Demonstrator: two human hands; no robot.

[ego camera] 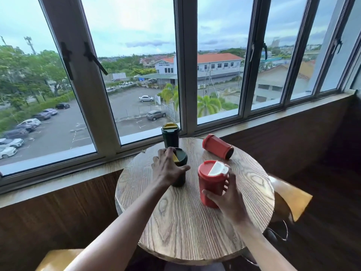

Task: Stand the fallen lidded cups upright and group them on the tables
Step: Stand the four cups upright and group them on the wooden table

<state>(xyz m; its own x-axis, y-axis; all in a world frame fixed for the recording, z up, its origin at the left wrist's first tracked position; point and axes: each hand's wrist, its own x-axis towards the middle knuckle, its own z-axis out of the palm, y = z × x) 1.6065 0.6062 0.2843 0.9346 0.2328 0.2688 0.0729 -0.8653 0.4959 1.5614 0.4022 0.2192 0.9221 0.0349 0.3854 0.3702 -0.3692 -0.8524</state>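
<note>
Fingers (224,187) of the right hand (230,200) are wrapped round the red cup with the white lid flap (212,184), thumb low on its near wall, clamped on its body. That cup stands upright on the round wooden counter (181,227), long axis vertical, lid up and tipped slightly toward the camera. Over on the other side, the left hand (168,167) is closed over the top of the near dark green cup (180,169), fingers draped across its yellow-flapped lid and thumb stretched across its side; it too stands upright, lid skyward. Both sit near the middle of the counter, close together but apart. Behind the left hand, a second dark green cup (170,134) stands upright at the far rim by the window (136,65). And here is the job left: the other red cup (217,146) lies on its side at the far right of the counter, long axis running roughly left to right, red lid toward the window side, dark base toward the right edge. By my reading, this is the settling step, two cups being placed upright. The next move calls for one hand to let go, reach to the fallen red cup, grasp its body, swing the lid end upward and set it beside the others.
</note>
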